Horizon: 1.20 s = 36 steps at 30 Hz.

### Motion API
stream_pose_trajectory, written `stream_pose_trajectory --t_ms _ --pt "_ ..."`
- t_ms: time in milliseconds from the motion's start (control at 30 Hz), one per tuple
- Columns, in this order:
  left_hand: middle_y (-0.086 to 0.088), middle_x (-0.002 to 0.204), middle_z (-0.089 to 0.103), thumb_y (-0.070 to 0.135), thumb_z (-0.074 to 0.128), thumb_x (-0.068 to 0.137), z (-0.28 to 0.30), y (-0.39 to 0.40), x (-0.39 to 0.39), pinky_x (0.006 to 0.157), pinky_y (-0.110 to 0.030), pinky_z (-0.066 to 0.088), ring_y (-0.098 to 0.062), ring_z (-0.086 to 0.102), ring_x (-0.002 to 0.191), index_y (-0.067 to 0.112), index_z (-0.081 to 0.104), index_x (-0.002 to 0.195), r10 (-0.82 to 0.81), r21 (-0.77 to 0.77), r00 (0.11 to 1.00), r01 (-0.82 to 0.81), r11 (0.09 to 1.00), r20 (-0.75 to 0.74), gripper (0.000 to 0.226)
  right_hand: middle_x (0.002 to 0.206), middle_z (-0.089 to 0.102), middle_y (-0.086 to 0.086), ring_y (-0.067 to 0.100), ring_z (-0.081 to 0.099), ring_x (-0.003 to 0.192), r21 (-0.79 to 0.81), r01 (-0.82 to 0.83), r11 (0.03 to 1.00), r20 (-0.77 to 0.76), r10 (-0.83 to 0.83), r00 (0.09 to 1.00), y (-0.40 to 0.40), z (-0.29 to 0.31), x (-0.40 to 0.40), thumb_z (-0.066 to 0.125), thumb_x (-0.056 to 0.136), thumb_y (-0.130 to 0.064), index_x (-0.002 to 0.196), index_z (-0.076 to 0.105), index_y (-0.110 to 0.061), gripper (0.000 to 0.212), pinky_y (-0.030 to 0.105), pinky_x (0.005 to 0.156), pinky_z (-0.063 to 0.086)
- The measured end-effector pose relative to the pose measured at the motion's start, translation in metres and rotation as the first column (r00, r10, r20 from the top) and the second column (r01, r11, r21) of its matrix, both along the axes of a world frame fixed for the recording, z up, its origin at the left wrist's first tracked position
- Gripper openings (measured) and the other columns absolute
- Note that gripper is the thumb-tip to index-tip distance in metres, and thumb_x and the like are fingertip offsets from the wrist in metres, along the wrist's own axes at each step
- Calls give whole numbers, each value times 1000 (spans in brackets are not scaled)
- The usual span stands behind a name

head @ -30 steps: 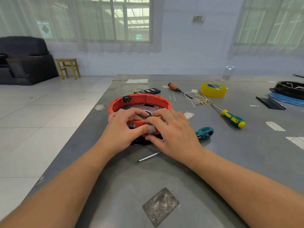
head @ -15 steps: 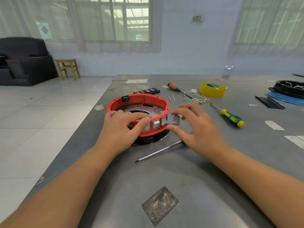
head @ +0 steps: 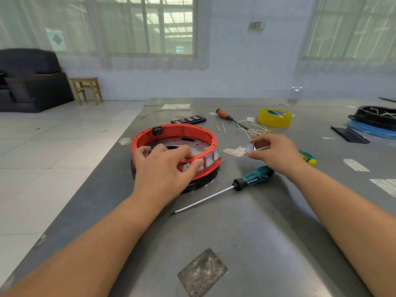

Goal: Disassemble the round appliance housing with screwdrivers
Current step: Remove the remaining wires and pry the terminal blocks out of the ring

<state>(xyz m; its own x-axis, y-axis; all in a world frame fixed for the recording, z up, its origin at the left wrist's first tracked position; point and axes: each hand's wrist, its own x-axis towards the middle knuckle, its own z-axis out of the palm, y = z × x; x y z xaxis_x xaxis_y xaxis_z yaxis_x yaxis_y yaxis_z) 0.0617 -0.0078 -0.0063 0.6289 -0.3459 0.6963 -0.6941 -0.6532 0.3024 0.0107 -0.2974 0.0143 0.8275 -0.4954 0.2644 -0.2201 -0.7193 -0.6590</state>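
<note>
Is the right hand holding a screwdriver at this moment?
No, the right hand pinches a small switch; the teal screwdriver lies on the table.

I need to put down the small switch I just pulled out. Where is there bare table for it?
Bare metal lies between the teal screwdriver and the near worn patch, and right of the right hand toward the white tape marks. Crowded: behind that hand, around the loose wires and yellow tape roll.

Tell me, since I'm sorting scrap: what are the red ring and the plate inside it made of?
Red ring: likely moulded plastic, matte, uniform colour with moulded ribs. Plate: seemingly sheet metal, dull grey sheen with punched holes.
</note>
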Motion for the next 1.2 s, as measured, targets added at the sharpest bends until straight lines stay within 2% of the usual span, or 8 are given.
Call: stream_pose_trajectory --t_ms 100,300,433,533,700,967,1067,1200 --pt "26 62 39 61 61 89 -1 0 1 100 -55 39 -17 57 77 33 75 87 -10 -28 1000 10 1000 2 31 97 69 -15 9 65 94 63 -28 998 -58 32 998 -13 -1 12 88 80 -32 117 73 -27 40 27 77 51" --pt "22 67 46 69 52 87 -4 4 11 99 -50 35 -14 53 79 34 76 90 -31 -45 1000 31 999 5 43 106 74 -5 9 66 97 208 -80 975 -97 102 990 -25 -10 46 89 79 -28 116 74 -21 41 32 90 54" --pt "22 70 49 69 53 86 -7 6 19 98 -45 32 -15 55 81 35 78 91 -36 -68 999 37 997 22 43 108 73 -4 0 61 88 182 -91 979 -89 108 990 -31 -12 71 86 83 -29 120 73 -21 40 24 78 46" --pt "32 73 44 68 54 87 -8 6 22 97 -44 32 -15 55 82 36 78 91 -53 -74 998 55 996 32 40 109 72 -4 6 64 90 141 -106 984 -87 119 989 -33 -12 84 83 86 -31 121 72 -21 38 27 83 48" --pt "34 76 44 66 56 86 -10 6 22 98 -43 30 -13 54 83 36 77 91 -71 -94 997 75 993 44 37 100 70 -4 10 71 82 76 -152 985 -64 157 986 -31 -8 103 82 87 -24 112 64 -31 32 26 64 53" --pt "33 75 46 65 57 86 -11 6 22 97 -45 33 -14 54 81 36 78 90 -81 -94 996 85 992 47 37 107 71 -2 6 62 83 -79 -114 990 -116 105 988 -46 -11 130 79 88 -43 116 68 -22 37 22 64 48" --pt "31 75 46 66 57 86 -11 6 23 97 -44 32 -13 52 81 36 79 90 -80 -94 996 84 992 44 38 119 71 0 12 60 94 -154 -106 982 -135 85 987 -48 -15 135 76 88 -49 125 69 -20 47 26 75 47" --pt "34 75 45 65 57 86 -11 5 23 96 -44 32 -14 53 81 35 79 90 -85 -93 994 91 991 62 37 121 71 -3 11 61 96 -114 -115 987 -145 98 985 -50 -17 135 80 86 -45 132 64 -21 55 26 79 46"
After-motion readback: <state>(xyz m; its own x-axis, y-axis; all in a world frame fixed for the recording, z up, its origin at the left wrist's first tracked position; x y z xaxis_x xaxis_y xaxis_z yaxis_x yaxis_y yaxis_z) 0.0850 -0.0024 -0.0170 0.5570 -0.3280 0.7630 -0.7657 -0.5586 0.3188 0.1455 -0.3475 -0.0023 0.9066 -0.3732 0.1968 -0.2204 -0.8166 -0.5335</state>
